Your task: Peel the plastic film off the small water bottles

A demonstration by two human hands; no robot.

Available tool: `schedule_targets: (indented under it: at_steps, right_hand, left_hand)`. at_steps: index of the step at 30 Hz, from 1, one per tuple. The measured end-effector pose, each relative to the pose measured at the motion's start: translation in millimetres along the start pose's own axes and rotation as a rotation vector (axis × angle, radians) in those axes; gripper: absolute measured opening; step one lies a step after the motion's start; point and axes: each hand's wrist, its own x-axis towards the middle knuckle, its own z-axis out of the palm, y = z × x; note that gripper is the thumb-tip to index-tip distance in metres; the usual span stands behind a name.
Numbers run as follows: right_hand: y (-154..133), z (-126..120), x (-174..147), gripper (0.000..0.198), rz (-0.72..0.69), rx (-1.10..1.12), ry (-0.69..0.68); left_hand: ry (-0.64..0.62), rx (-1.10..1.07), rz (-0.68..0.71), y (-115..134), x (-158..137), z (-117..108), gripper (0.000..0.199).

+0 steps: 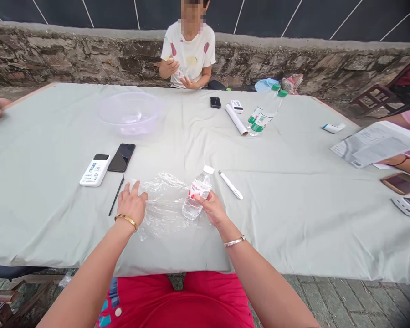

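Observation:
My right hand (212, 207) is wrapped round a small clear plastic bottle (192, 208) with a white cap and a red and white label. The bottle leans slightly to the right over a crumpled clear plastic bag (164, 205). On the bag's left side lies my left hand (132, 204), its fingers spread and touching the film. Just left of that hand is a thin black strap (116, 197), running up to a black phone (121, 157). A white pen-like stick (230, 185) lies to the right of the bottle.
A white power bank (95, 170) lies beside the phone. Farther back stand a clear basin (130, 120) and two large green-capped bottles (260, 122), with a white roll (237, 120) nearby. A person (189, 54) sits opposite; another at right holds a printed sheet (379, 143).

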Motion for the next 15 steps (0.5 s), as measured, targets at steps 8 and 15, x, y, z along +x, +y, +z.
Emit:
schedule_targets:
  at_steps: [8, 15]
  right_hand:
    - [-12.7, -20.6, 35.3, 0.069, -0.381, -0.410, 0.462]
    - [-29.9, -38.6, 17.2, 0.070, -0.248, -0.768, 0.490]
  left_hand:
    - [-0.311, 0.243, 0.003, -12.9, -4.3, -30.2, 0.019]
    - [-0.488, -0.149, 0.141, 33.3, -28.8, -43.9, 0.030]
